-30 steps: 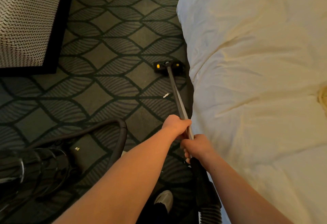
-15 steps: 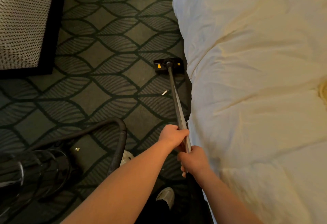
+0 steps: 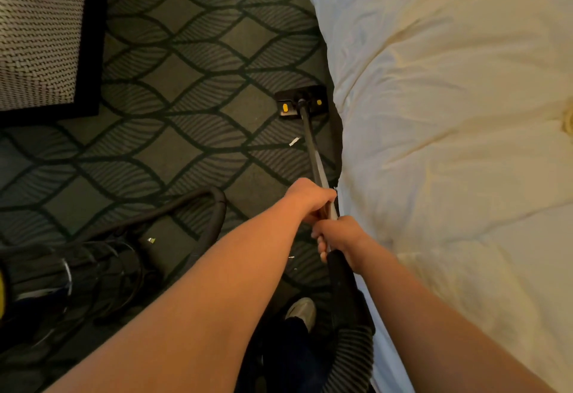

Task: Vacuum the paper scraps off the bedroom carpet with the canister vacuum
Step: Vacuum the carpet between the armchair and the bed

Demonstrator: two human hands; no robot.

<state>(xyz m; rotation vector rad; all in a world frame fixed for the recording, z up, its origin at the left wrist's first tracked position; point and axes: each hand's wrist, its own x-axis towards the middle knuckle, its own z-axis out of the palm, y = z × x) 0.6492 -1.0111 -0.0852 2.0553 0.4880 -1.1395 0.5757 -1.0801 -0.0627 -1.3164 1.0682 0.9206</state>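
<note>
The metal wand [image 3: 313, 150] runs from my hands down to the black floor head [image 3: 300, 101] with yellow tabs, flat on the carpet beside the bed. My left hand [image 3: 310, 198] grips the wand higher up its length; my right hand [image 3: 336, 236] grips it just behind, above the black handle and ribbed hose [image 3: 347, 324]. A white paper scrap [image 3: 294, 141] lies just left of the wand, behind the head. Another scrap [image 3: 151, 240] lies near the black canister [image 3: 62, 278] at lower left, and tiny bits [image 3: 291, 257] sit under my left forearm.
The white-duvet bed [image 3: 449, 144] fills the right side, its edge close to the wand. A woven-pattern furniture piece with a black frame [image 3: 90, 51] stands at upper left. The hose [image 3: 214, 215] loops across the patterned green carpet [image 3: 186, 113]. My shoe [image 3: 300, 312] shows below.
The floor head has slid slightly forward along the bed edge, and my view has shifted a little. Both hands keep their grip on the wand.
</note>
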